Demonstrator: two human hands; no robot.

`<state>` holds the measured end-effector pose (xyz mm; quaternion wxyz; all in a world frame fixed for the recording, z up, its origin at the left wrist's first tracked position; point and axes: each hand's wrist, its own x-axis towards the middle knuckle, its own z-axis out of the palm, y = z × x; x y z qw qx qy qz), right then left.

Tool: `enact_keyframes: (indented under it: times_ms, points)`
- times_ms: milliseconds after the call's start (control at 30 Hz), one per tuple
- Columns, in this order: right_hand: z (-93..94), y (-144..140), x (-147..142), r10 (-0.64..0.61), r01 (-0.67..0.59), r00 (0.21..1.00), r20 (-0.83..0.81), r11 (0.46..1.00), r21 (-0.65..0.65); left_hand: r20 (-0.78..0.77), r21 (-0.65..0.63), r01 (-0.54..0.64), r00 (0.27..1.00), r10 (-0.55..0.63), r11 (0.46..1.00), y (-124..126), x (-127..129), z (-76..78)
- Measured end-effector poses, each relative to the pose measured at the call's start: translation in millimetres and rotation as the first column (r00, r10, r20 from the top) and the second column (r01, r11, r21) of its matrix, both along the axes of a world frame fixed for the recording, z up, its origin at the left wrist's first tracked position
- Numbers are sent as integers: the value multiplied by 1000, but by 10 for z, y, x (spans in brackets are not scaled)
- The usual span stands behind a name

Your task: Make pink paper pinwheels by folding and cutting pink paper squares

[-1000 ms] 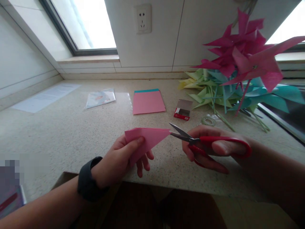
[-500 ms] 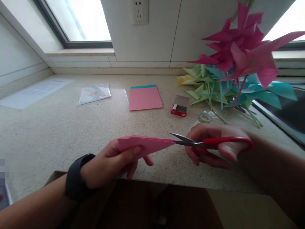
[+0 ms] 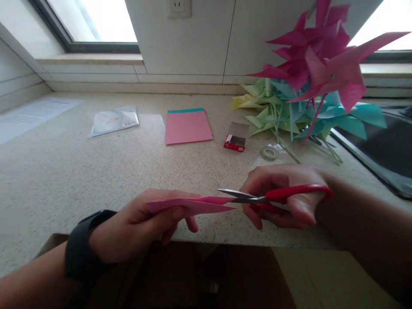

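Between the thumb and fingers of my left hand (image 3: 144, 221) is a folded sheet of pink paper (image 3: 193, 206), its layers parted at the right-hand tip. A black watch band is on that wrist. My right hand (image 3: 283, 189) grips red-handled scissors (image 3: 298, 193), thumb and fingers in the loops. The scissor blades point left, slightly apart, with the paper's tip between them. Both hands are above the front edge of the speckled countertop (image 3: 112, 171).
Behind the hands lie a stack of pink and blue paper (image 3: 188, 126), a small red box (image 3: 234, 143), a tape roll (image 3: 269, 152) and a clear packet (image 3: 114, 120). Paper pinwheels (image 3: 322, 81) crowd the back right beside a sink (image 3: 386, 141). A printed sheet (image 3: 35, 113) is at far left.
The scissors' blades have closed somewhat and moved left into the paper's tip, which now shows a split. The paper has tilted flatter, and the whole view has shifted slightly.
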<state>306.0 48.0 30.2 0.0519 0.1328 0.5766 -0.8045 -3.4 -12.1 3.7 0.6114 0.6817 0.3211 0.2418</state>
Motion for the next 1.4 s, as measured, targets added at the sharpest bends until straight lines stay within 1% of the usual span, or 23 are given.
enact_keyframes:
  times_ms: [100,267,400,467,633,700,867,967,1167,1400]
  points:
    - [43,-9,-1,-24,25,997,67,1000,-2,-9,10,-15,1000,15,1000,-5,4,12]
    - [32,-18,21,-35,39,997,74,998,-52,30,-19,-31,999,32,999,-10,17,41]
    - [42,-12,37,-35,47,992,120,994,-98,33,-30,-33,999,34,999,-12,28,44]
    - [28,-9,33,-37,51,990,139,994,-95,37,-31,-36,999,37,999,-11,33,45]
    - [-88,-18,8,-49,48,999,-7,992,-121,33,-30,-51,998,52,998,-4,31,43]
    - [-106,-23,8,-62,60,998,-20,992,-112,17,-13,-52,998,52,999,-4,23,36]
    - [-62,-20,20,-57,62,996,65,994,-86,11,12,-69,998,69,998,-11,10,18]
    - [-81,-14,26,-71,75,996,46,994,-85,8,26,-79,997,79,997,-15,12,15]
    - [-124,0,30,-71,71,996,60,997,-10,-13,56,-88,996,89,995,-8,8,15]
    - [-133,-3,41,-94,95,991,91,995,-8,-67,81,-89,993,94,993,-17,-15,-3]
